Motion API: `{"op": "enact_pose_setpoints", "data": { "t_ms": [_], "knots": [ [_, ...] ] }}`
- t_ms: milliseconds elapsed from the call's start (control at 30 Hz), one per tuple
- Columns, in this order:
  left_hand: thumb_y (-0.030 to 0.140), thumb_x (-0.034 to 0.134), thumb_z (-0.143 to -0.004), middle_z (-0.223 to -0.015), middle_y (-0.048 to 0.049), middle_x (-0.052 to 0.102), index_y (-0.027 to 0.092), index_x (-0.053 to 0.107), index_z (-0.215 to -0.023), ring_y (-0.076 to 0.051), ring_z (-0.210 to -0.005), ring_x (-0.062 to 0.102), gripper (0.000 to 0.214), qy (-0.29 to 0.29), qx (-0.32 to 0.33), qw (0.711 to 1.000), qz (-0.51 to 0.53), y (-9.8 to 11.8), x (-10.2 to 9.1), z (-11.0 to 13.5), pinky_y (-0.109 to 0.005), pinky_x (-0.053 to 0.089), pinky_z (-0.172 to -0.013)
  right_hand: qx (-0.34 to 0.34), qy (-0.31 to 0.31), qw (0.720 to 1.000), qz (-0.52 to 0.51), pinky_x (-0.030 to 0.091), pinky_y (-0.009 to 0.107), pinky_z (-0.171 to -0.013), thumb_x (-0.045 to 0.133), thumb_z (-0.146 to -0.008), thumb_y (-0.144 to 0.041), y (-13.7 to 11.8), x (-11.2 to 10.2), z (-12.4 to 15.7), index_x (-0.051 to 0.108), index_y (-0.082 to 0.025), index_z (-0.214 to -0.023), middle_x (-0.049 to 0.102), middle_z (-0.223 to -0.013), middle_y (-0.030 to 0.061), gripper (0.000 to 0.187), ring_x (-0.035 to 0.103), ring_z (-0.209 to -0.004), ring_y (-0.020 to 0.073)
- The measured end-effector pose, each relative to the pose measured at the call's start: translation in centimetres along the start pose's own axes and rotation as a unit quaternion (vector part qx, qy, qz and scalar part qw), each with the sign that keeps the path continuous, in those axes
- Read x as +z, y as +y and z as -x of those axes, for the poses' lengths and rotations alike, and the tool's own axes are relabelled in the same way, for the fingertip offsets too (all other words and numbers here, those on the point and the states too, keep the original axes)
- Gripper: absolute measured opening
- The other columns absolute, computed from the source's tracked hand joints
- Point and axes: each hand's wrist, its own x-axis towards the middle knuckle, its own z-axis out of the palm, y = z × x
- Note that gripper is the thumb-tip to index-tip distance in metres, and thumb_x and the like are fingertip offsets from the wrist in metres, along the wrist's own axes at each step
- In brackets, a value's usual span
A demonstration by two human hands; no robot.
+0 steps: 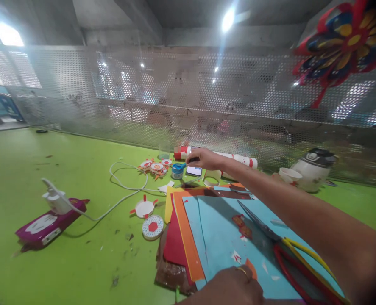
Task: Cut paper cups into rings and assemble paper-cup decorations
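My right hand (204, 159) reaches far across the green table (48, 178), its fingers closed on a small dark thing I cannot make out, just above a lit phone (194, 171). A small blue pot (176, 170) stands just left of the phone. My left hand (230, 288), with a ring on one finger, rests at the near edge on a light blue paper sheet (219, 237); its fingers are curled beside a small orange paper piece (251, 268). Scissors (272, 234) with red and yellow handles lie on the blue sheet under my right forearm.
Orange, red and yellow sheets (183, 237) lie stacked under the blue one. Round paper crafts (152, 227) and a white cable (124, 186) lie to the left, with a purple power strip (48, 224). A white kettle (311, 171), a cup (289, 174) and a perforated metal screen (175, 93) stand behind.
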Motion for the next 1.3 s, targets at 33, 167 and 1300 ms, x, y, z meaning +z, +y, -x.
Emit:
{"op": "enact_pose_setpoints", "data": {
  "t_ms": [33, 167, 1300],
  "knots": [
    [0.020, 0.067, -0.078, -0.051, 0.0012, 0.050, 0.019, 0.058, -0.060, -0.011, -0.051, 0.046, 0.020, -0.003, -0.005, 1.000, -0.003, 0.1, 0.1, 0.0, -0.026, 0.036, -0.049, -0.003, 0.002, 1.000, 0.008, 0.039, 0.022, -0.065, 0.065, -0.078, -0.016, 0.0, -0.3, 0.4, 0.073, -0.014, -0.084, 0.066, -0.078, 0.0042, 0.011, 0.055, -0.069, 0.0125],
    [0.023, 0.065, -0.081, -0.055, 0.0010, 0.052, 0.018, 0.060, -0.065, -0.011, -0.053, 0.047, 0.017, 0.013, 0.017, 1.000, 0.001, 0.0, 0.2, 0.2, -0.025, 0.036, -0.050, 0.003, 0.026, 0.999, 0.045, 0.038, 0.022, -0.065, 0.065, -0.078, -0.015, -0.3, -1.2, 1.3, 0.073, -0.016, -0.094, 0.066, -0.083, 0.0041, 0.018, 0.055, -0.071, 0.0128],
    [0.022, 0.058, -0.085, -0.056, 0.0006, 0.052, 0.015, 0.055, -0.065, -0.011, -0.055, 0.047, 0.021, 0.071, 0.022, 0.997, 0.003, -0.2, 0.3, 0.5, -0.026, 0.033, -0.052, 0.021, 0.110, 0.984, 0.141, 0.037, 0.026, -0.069, 0.058, -0.082, -0.009, 0.2, 1.6, 2.3, 0.070, -0.015, -0.094, 0.055, -0.086, 0.0067, 0.018, 0.051, -0.076, 0.0164]
  ]
}}
